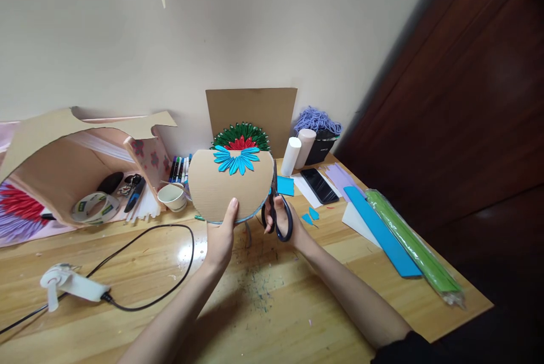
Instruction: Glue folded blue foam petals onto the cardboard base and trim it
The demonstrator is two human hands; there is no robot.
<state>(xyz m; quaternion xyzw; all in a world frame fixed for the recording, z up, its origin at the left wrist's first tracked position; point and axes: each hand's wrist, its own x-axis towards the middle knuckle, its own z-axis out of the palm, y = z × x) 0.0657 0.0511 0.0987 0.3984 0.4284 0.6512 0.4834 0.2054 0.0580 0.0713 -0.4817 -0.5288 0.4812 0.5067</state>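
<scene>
My left hand (pixel 224 228) grips a piece of cardboard (pixel 208 185) from below, thumb on its front face. The cardboard has a straight top and a rounded lower edge with a thin blue trim. Blue paper petals (pixel 236 161) fan out from its top middle. In my right hand (pixel 285 215) is a pair of dark-handled scissors (pixel 284 231), fingers through the loops. The blades point up along the cardboard's right edge; whether they touch it I cannot tell. Small blue paper scraps (pixel 313 214) lie on the table just right of the scissors.
A glue gun (pixel 76 284) with a looping cord lies at left. Behind stand a cardboard box (pixel 100 148) with tape (pixel 96 207), a paper cup (pixel 172 197) and a backing board (pixel 253 106). At right are white rolls (pixel 291 157), a phone (pixel 320 186) and a green packet (pixel 412 245).
</scene>
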